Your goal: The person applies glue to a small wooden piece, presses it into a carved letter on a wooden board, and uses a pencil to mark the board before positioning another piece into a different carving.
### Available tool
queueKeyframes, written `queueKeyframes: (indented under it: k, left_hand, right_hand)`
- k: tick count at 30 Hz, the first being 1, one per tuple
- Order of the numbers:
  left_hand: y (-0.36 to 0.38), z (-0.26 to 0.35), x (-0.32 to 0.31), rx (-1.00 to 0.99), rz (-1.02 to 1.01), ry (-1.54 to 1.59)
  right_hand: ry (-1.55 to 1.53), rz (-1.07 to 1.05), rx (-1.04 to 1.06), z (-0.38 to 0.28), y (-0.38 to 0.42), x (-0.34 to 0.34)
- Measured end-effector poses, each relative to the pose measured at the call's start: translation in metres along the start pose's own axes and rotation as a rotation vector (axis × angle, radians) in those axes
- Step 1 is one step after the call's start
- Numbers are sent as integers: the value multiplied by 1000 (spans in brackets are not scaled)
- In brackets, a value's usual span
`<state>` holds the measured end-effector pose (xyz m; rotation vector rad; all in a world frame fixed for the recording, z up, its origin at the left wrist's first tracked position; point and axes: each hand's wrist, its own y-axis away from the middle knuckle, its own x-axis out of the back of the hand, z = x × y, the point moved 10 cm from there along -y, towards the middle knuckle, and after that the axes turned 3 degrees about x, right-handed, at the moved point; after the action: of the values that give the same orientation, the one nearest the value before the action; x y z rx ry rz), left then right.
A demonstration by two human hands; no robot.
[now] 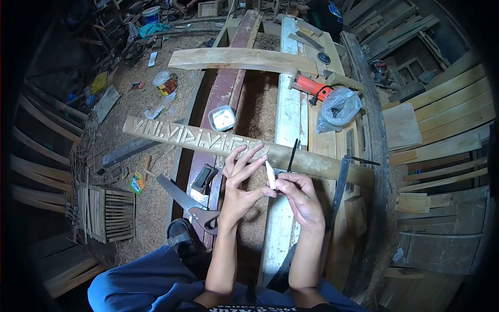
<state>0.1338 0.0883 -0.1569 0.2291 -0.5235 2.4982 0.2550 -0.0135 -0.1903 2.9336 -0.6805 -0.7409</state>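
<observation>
A small pale piece of wood (271,174) is held upright between my two hands, above the plank. My left hand (236,190) spans it, thumb at its lower end and index finger by its upper end, the other fingers spread. Fingertips of my right hand (302,200) are pinched together at its side. Under my hands, a long plank (322,162) lies across the bench, with raised letters (182,134) along its left part. Behind the plank stands a small clear tub (222,118) with white stuff inside. A black clamp (340,182) sits across the plank's right end.
A handsaw (189,203) and a black block-shaped tool (204,178) lie at left. Farther back are a curved board (239,58), a red power tool (312,87) and a plastic bag (340,106). A paint bucket (165,84) stands on the shaving-covered floor. Other people are partly visible at the far end.
</observation>
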Motion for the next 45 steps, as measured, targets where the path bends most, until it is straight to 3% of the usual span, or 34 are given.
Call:
queueKeyframes:
  k: [5, 8, 12, 13, 15, 27, 36, 38, 45]
  left_hand:
    - [-2, -21, -1, 61, -8, -59]
    - [-5, -37, 4, 136, 41, -108]
    - [-1, -83, 10, 310, 111, -242]
    - [-4, -90, 7, 314, 109, -242]
    - [-7, -113, 2, 371, 117, -269]
    - [-13, -156, -81, 302, 5, -542]
    - [-17, -163, -91, 313, -27, -651]
    - [-17, -164, -91, 300, -10, -648]
    - [-18, -167, -90, 321, -36, -630]
  right_hand:
    - [52, 110, -13, 15, -15, 10]
    - [370, 276, 17, 14, -29, 28]
    - [932, 505, 210, 16, -54, 60]
    - [933, 506, 205, 22, -61, 66]
    - [1385, 493, 302, 21, -69, 60]
    - [1683, 450, 335, 54, -94, 82]
    - [1719, 418, 307, 71, -95, 81]
    - [1717, 447, 448, 63, -92, 74]
    - [1735, 450, 460, 66, -91, 71]
